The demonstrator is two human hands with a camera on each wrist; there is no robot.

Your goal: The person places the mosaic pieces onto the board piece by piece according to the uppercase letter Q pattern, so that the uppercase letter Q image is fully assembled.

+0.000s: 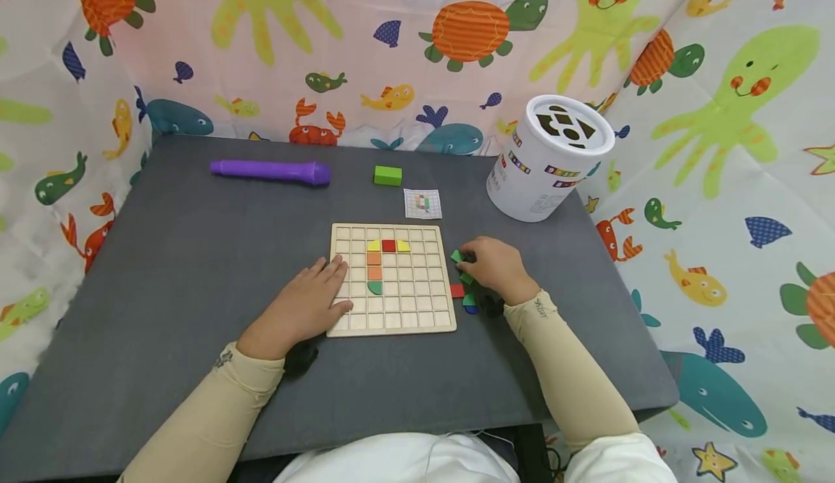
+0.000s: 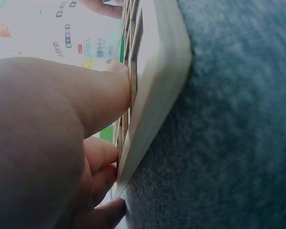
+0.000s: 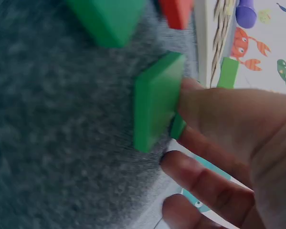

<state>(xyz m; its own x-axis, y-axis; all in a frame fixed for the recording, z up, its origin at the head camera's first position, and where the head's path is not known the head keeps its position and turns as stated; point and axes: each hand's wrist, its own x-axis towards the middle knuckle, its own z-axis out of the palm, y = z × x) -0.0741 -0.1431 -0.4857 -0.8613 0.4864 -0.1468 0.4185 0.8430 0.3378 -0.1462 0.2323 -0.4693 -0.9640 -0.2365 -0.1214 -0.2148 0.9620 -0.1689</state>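
Smooth wooden board (image 1: 422, 288); matt, cloth-like tabletop (image 1: 169, 273); smooth green block (image 3: 159, 102).

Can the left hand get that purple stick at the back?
Probably yes. The left hand lies flat on the wooden board, and nothing seems to stand between it and the purple stick. It would likely need to lift off and stretch forward.

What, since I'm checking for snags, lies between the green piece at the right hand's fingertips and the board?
Nothing visible but the edge of the grid board: the green piece at the right hand is just to its right. The left hand rests on the opposite side.
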